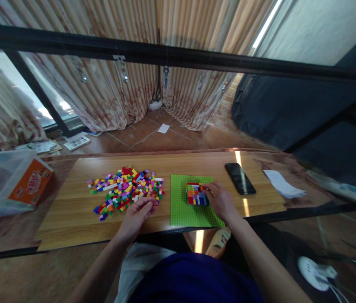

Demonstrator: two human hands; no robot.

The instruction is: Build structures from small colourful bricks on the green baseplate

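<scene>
A small square structure of multicoloured toy building bricks (197,195) stands on a green studded baseplate (179,216). My right hand (221,201) reaches in from the right, its fingertips pinched at the structure's upper right corner. Whatever brick may be between those fingers is too small to make out. To the left lies a loose pile of mixed bricks (127,185) in many colours. My left hand (138,215) hovers at the pile's near right edge, thumb against curled fingers; anything inside them is hidden.
A black phone (240,179) lies on the wooden board (70,219), right of the baseplate. White paper (283,184) rests farther right. A clear plastic bin (4,181) with an orange label stands at the left. A dark metal bar (178,54) crosses beyond the table.
</scene>
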